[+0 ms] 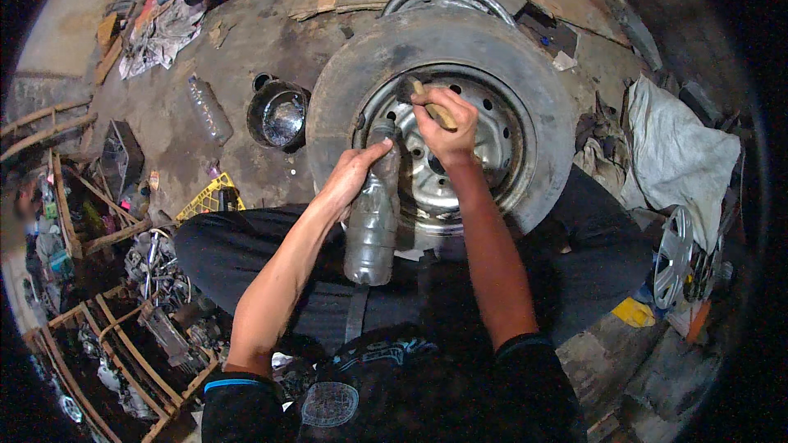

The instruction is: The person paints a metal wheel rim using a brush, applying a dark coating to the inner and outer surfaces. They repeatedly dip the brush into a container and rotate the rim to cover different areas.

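Note:
A wheel with a worn grey tyre (538, 66) and a silvery steel rim (501, 148) lies flat in front of me. My left hand (359, 172) is wrapped round the upper part of a clear plastic bottle (371, 234), whose neck points away from me over the rim's left edge. In my right hand (447, 121) is a brush with a pale wooden handle (446, 117). Its dark bristles (405, 89) are at the upper left part of the rim, where the tyre meets it. Whether they press on it I cannot tell.
Left of the tyre stands a black bucket (281, 119) with shiny liquid inside. Farther left lies another plastic bottle (209, 108). A yellow crate (212, 197) is by my left knee. Wooden racks with metal parts (123, 344) fill the lower left. A grey cloth (677, 156) and an alloy wheel (673, 258) are at right.

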`<state>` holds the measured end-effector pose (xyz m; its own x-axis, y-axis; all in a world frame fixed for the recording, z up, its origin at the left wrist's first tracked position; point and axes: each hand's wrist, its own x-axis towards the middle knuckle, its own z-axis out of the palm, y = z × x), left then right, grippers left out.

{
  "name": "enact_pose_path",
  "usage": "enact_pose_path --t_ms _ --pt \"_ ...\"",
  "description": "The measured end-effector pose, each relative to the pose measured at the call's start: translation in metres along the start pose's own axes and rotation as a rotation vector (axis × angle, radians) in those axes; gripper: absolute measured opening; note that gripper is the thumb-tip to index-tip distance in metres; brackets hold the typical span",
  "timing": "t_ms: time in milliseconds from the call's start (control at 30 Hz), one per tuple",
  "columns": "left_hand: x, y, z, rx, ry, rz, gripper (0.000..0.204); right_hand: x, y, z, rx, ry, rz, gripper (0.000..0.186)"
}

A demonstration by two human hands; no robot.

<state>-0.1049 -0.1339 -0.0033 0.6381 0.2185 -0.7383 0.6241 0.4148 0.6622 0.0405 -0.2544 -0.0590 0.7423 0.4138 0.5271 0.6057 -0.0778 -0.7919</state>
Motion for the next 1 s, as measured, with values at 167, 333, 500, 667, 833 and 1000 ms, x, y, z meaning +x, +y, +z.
enact_pose_path --t_ms 167,333,500,667,833,1000 --pt "0.017 0.01 -0.002 -0.065 -0.023 0.041 0.044 0.003 -0.006 0.0 0.046 -0.002 0.094 0.018" --pt "0.027 0.011 -0.011 -0.003 0.017 0.08 0.045 0.003 -0.005 -0.002 -0.023 -0.013 0.081 0.018" --pt "0.02 0.011 -0.017 0.031 0.015 0.007 0.045 0.003 -0.006 0.001 -0.015 0.004 0.096 0.018" --pt "0.019 0.01 -0.012 -0.043 0.017 0.012 0.048 0.004 -0.004 0.002 -0.029 0.011 0.057 0.016" --pt "0.009 0.009 -0.019 -0.025 0.047 -0.041 0.05 0.005 -0.005 0.001 -0.017 0.019 0.038 0.016" --pt "0.008 0.001 -0.018 0.069 0.157 -0.021 0.052 0.0 -0.006 0.009 0.035 0.002 0.096 0.014"
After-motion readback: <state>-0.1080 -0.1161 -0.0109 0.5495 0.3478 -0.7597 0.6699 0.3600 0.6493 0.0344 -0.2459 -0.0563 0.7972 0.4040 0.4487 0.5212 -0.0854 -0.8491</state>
